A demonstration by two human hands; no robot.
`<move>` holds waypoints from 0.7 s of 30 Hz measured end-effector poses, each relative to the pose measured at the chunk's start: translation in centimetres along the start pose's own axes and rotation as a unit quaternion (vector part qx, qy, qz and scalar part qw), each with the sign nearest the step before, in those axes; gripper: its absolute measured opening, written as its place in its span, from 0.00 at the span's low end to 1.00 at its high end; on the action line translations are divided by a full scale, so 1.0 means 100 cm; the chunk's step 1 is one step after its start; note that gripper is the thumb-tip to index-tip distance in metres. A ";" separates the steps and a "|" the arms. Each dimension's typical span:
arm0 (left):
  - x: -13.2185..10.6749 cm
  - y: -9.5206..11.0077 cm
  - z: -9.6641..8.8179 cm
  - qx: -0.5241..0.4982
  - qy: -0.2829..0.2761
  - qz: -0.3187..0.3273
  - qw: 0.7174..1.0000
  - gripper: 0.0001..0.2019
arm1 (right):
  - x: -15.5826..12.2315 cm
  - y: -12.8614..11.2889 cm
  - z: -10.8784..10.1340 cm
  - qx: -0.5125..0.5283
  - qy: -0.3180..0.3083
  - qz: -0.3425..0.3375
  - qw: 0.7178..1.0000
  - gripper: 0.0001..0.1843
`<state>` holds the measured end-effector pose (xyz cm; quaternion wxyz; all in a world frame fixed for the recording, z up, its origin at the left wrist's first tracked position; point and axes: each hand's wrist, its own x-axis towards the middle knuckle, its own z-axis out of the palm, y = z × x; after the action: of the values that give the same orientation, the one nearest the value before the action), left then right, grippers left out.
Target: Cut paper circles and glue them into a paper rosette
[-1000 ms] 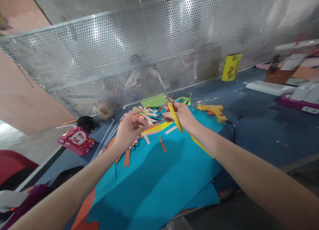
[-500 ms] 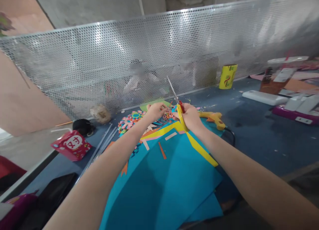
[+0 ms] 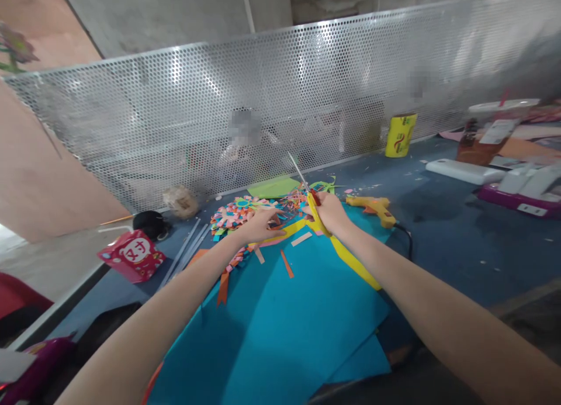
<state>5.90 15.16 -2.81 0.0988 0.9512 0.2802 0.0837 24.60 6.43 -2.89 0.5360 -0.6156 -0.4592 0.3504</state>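
Observation:
My right hand (image 3: 333, 213) is closed round scissors (image 3: 314, 206) with a yellow and red handle, their blades pointing up and away. Below it, a yellow strip (image 3: 355, 263) crosses large blue sheets (image 3: 280, 317). My left hand (image 3: 262, 225) reaches over the far edge of the sheets, thumb and fingers apart, next to several fringed flowers (image 3: 232, 215) in pink, blue and orange. Between the two hands lies a heap of thin coloured scraps (image 3: 296, 200). A pale pink strip (image 3: 301, 239) and a narrow orange strip (image 3: 287, 263) rest on the blue.
A yellow glue gun (image 3: 372, 208) with a cord lies right of the sheets. Left are clear sticks (image 3: 186, 250) and a red packet (image 3: 132, 255). A yellow container (image 3: 400, 135), a white bar (image 3: 464, 172) and a drink cup (image 3: 491, 133) stand right. A perforated metal screen (image 3: 263, 89) borders the back.
My left hand has come away from the coloured scraps, moving left and nearer to me, and its fingers have spread. My right hand, still with the scissors, has dropped slightly.

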 end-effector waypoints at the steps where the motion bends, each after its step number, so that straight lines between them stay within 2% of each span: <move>1: 0.006 0.001 0.001 0.008 -0.002 -0.001 1.000 0.17 | 0.001 0.000 0.000 0.004 -0.005 0.005 1.000 0.12; 6: 0.046 0.012 0.006 0.054 0.010 -0.015 0.998 0.16 | 0.002 -0.004 -0.001 0.023 -0.006 0.012 1.000 0.12; 10: 0.069 0.024 0.015 0.079 0.052 -0.009 0.995 0.16 | 0.002 -0.010 -0.006 0.039 0.005 0.006 0.999 0.11; 15: 0.067 0.025 0.021 0.124 0.100 0.021 0.987 0.20 | 0.004 -0.012 -0.011 0.056 0.021 -0.008 0.998 0.11; 19: 0.068 0.019 0.013 0.151 0.144 -0.014 0.978 0.20 | 0.004 -0.012 -0.011 0.063 0.022 -0.014 0.998 0.10; 21: 0.069 0.016 0.007 0.150 0.144 -0.020 0.978 0.20 | 0.005 -0.011 -0.011 0.067 0.020 -0.017 0.997 0.10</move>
<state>12.61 17.55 -2.42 -0.0843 0.9276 0.3193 0.1746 25.58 6.53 -1.60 0.5909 -0.5777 -0.4341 0.3587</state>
